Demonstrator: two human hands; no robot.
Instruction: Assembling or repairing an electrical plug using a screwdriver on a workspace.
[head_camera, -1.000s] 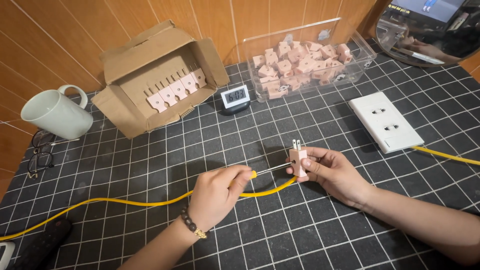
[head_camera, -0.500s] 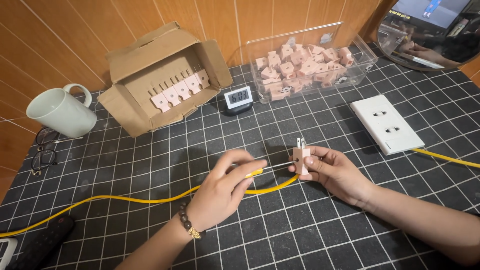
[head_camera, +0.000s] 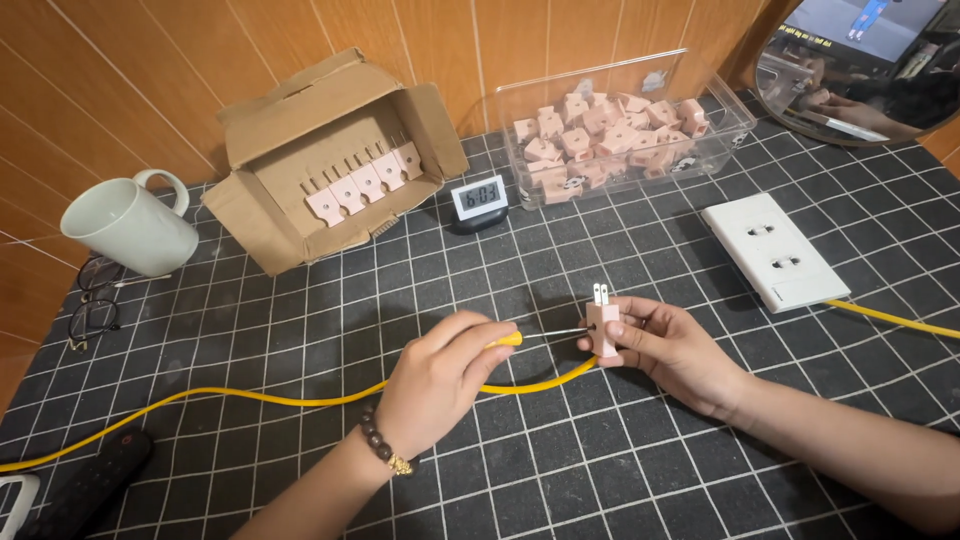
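My right hand (head_camera: 672, 350) holds a small pink plug adapter (head_camera: 604, 322) upright, its two metal prongs pointing up. My left hand (head_camera: 440, 380), with a bead bracelet at the wrist, grips a yellow-handled screwdriver (head_camera: 545, 334). The thin metal shaft runs right and its tip touches the adapter's left side. Both hands hover just above the black gridded mat (head_camera: 560, 470). A yellow cable (head_camera: 250, 398) lies on the mat and passes under both hands.
An open cardboard box (head_camera: 300, 200) with a row of pink adapters stands at the back left. A clear bin (head_camera: 720, 120) holds several more. Between them sits a small digital clock (head_camera: 477, 200). A white socket strip (head_camera: 775, 252) lies right; a mug (head_camera: 125, 225) and glasses (head_camera: 92, 315) left.
My left hand has closed in on the adapter, bringing the screwdriver tip against its side. The right hand has held the adapter nearly still.
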